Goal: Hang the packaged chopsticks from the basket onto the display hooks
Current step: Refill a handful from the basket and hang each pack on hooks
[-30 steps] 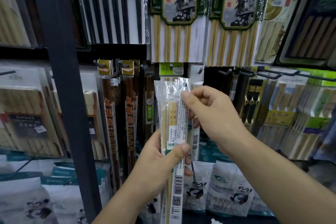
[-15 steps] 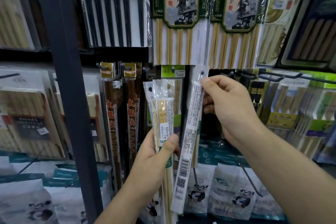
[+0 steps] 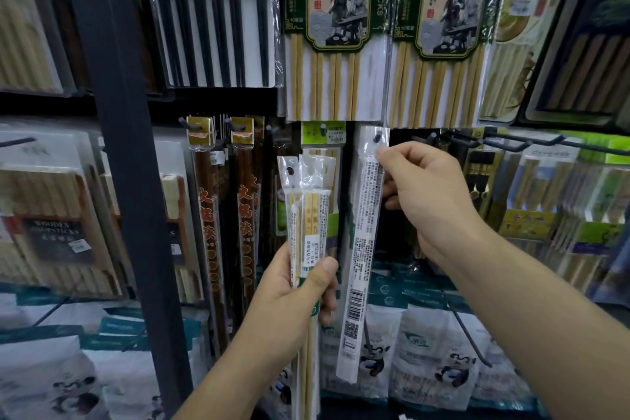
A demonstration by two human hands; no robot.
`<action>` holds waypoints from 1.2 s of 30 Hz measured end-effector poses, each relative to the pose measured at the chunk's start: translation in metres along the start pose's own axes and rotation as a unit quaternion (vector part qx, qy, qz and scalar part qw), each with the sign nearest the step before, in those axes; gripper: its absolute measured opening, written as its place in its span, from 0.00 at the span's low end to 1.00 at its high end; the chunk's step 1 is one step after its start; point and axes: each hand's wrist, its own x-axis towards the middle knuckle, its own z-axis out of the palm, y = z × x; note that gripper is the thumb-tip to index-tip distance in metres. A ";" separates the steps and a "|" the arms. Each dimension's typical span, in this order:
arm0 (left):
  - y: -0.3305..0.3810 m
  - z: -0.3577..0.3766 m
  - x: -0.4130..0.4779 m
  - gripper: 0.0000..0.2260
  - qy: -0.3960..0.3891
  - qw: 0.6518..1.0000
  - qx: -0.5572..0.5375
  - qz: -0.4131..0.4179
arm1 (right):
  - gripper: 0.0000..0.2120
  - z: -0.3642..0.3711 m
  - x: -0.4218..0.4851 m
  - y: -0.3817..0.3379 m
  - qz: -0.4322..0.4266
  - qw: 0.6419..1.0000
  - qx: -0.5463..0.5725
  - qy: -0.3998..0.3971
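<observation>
- The right hand [image 3: 426,201] pinches the top of one long white pack [image 3: 366,249] with its thumb and fingers.
- The hole at the top of that pack sits over the tip of a dark hook [image 3: 377,137], just above the right thumb.
- The pack hangs a bit slanted, with its low end nearer the left hand. Its back faces out, with small print and a bar code.
- The left hand [image 3: 296,300] grips a bundle [image 3: 308,215] of more packs, with the thumb pressed across the front.
- The bundle stands up straight, just left of the pack. They are apart near the top. Lower down I cannot tell.
- Pale sticks show through the bundle's clear wrap, and there are holes at its top.
- Left of the left hand hang brown sticks [image 3: 208,215] in thin packs. Further left stands a dark post [image 3: 116,147].
- Above both hands hang big packs [image 3: 341,3] with a picture of two people, and black sticks [image 3: 211,27].
- Right of the right hand, more hooks [image 3: 511,143] stick out.
- Below the hands are panda bags [image 3: 450,375].
</observation>
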 end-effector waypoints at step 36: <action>0.004 0.008 -0.004 0.16 0.061 0.998 0.035 -0.003 | 0.15 0.000 -0.010 -0.010 0.015 0.999 0.025 -0.028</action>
